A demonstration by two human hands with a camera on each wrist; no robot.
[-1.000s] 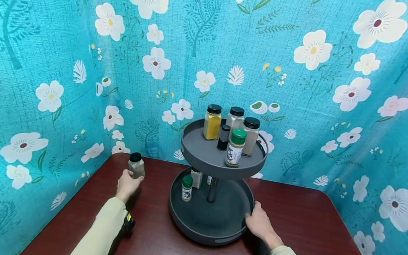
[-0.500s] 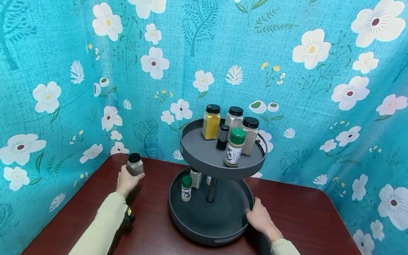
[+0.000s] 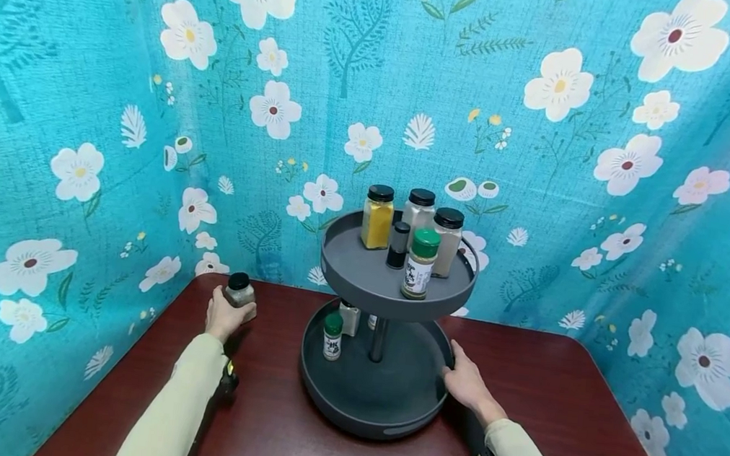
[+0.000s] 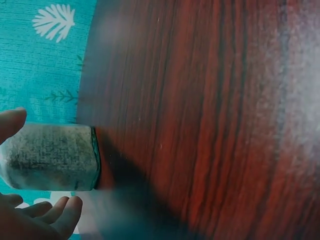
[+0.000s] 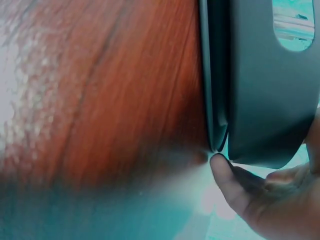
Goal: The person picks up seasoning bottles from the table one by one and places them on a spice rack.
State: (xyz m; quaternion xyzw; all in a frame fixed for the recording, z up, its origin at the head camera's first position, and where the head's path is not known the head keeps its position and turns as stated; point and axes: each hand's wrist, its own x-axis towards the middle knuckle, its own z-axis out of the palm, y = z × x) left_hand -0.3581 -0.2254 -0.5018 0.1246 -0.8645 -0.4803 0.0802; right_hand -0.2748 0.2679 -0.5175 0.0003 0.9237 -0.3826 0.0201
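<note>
In the head view a clear square spice jar [image 3: 242, 295] with a black lid stands near the table's back left corner. My left hand [image 3: 225, 315] is around it from the near left side. The left wrist view shows the jar [image 4: 50, 156] upright with grey-brown contents, the thumb above and loosely spread fingers [image 4: 70, 215] below, with a gap to the glass. My right hand [image 3: 467, 386] grips the right rim of a dark grey two-tier turntable [image 3: 389, 397], thumb over the lower tier's edge. In the right wrist view one fingertip of that hand [image 5: 260, 195] lies at its base gap.
On the upper tier [image 3: 345, 259] stand a yellow spice jar [image 3: 377, 225], a green-capped bottle [image 3: 420, 265], two pale jars with black lids and a small dark-capped bottle. The lower tier carries another green-capped bottle [image 3: 332, 342] and more jars. A floral curtain [image 3: 328, 51] borders the table.
The left hand has shifted slightly left and forward around the spice jar, which has barely moved in view. The right hand stays at the turntable's rim, and the turntable looks unchanged.
</note>
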